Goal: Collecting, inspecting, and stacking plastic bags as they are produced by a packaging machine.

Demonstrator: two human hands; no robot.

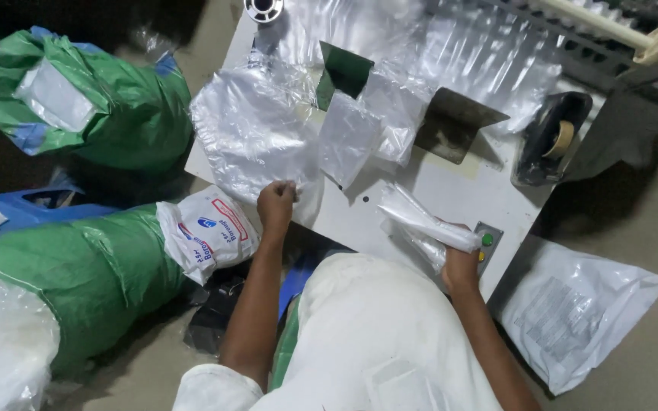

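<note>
Risk: left grip [276, 204] pinches only the edge of the crumpled clear plastic sheet [257, 137] lying beyond it on the white desk [436, 194]; the thin film may slip or tear. Right grip [460, 262] closes around a rolled clear plastic bag [424, 222], whose loose end could unroll.

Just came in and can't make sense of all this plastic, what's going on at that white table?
A person in white leans over a white work table. The left hand pinches the edge of a clear plastic bag lying flat on the table. The right hand grips a rolled bundle of clear bags near a green button. A tape dispenser sits at the table's far side, and green sacks lie on the floor beside it.
</note>
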